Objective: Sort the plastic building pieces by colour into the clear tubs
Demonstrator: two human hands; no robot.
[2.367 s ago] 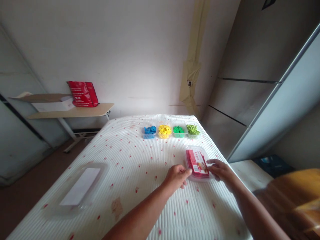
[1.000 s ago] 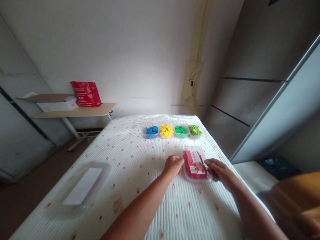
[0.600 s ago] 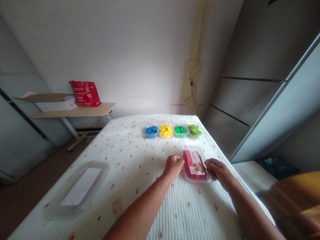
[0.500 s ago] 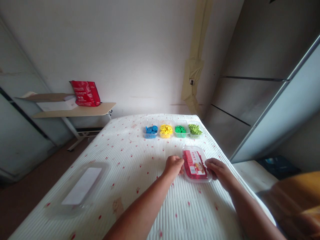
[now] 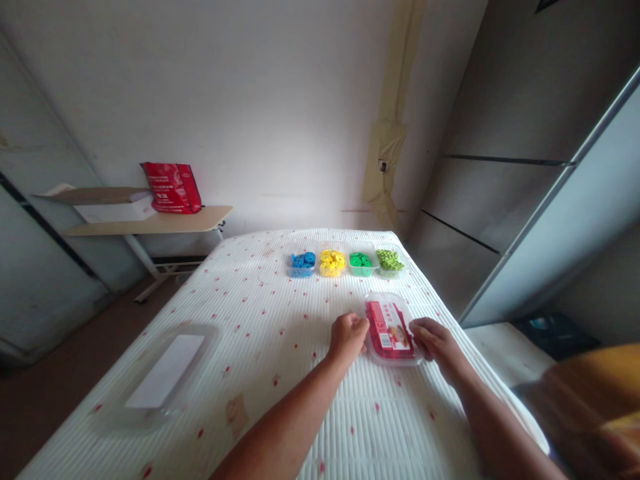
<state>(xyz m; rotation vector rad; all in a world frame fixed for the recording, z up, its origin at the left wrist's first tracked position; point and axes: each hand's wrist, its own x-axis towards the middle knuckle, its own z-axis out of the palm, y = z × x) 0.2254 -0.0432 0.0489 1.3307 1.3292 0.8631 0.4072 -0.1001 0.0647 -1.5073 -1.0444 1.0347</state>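
Observation:
A clear plastic box [image 5: 391, 330] with a red and white printed label lies on the bed-like surface [image 5: 260, 307], which has a white ribbed cover dotted with red. My left hand [image 5: 349, 337] has its fingers curled closed against the box's left edge. Around the right edge, my right hand [image 5: 434, 341] grips with the thumb and fingers; its fingertips are partly hidden. Beyond the box stand small clear tubs in a row, holding blue pieces [image 5: 303, 260], yellow pieces [image 5: 333, 261], green pieces [image 5: 361, 260] and light green pieces [image 5: 391, 259].
At the left lies a large clear plastic lid or tray [image 5: 150, 407] with a white paper [image 5: 167, 372]. A side table [image 5: 200, 220] by the wall carries a red bag [image 5: 173, 189] and a white box [image 5: 115, 211]. A grey cabinet [image 5: 500, 180] borders the right side.
Almost nothing differs. My left hand has turned slightly at the box's left edge, while the box and my right hand stay in place.

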